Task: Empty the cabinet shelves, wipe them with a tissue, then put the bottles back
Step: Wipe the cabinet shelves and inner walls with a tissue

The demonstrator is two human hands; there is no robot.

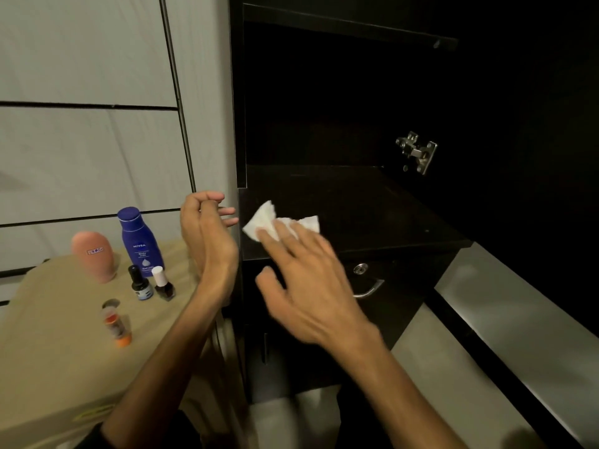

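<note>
I note my right hand (301, 280) pressing the tissue (280, 223) flat-fingered on the shelf (372, 209); left hand (207, 231) relaxed, empty. Tissue judged light, limp, tearable: pin its centre

Dim, warm indoor light. Cabinet interior (324, 92) above pressing right hand (311, 280) nearly black, detail lost. Motion blur on that hand; tissue (278, 222) under its fingers brightest spot. Metal hinge (416, 152) up-right glints. Wide-angle bending at frame edges.

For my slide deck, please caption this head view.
Right hand presses a tissue on the emptied cabinet shelf; bottles wait beside.
</note>
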